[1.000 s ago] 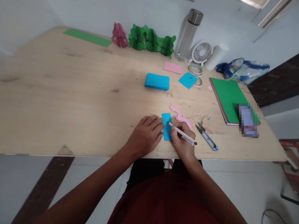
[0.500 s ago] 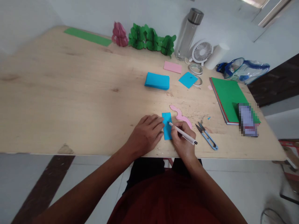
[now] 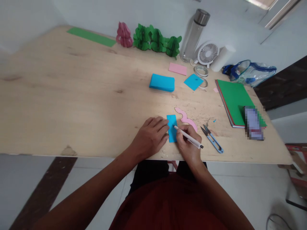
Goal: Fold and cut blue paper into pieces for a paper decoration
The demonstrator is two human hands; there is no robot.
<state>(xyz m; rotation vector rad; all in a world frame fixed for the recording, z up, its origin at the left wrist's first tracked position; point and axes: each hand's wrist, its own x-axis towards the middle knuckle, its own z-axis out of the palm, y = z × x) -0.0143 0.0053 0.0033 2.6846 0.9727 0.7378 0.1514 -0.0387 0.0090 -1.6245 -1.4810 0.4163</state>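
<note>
My left hand lies flat on the wooden table, its fingertips touching the left edge of a small blue paper piece. In my right hand is a white pen, its tip on or just over the middle of that paper. Faint drawn lines show near the paper's top. Behind my right hand rests a wavy pink paper strip, its lower end close to my fingers. Blue thread snips lie just right of that hand, blades pointing away from me.
Farther back sit a blue paper stack, a pink paper, a blue square and tape rolls. Green paper decorations, a bottle and a fan line the wall. A phone overlaps green sheets at right.
The view has shifted very slightly. Both hands, the pen and the blue paper keep nearly the same places.
</note>
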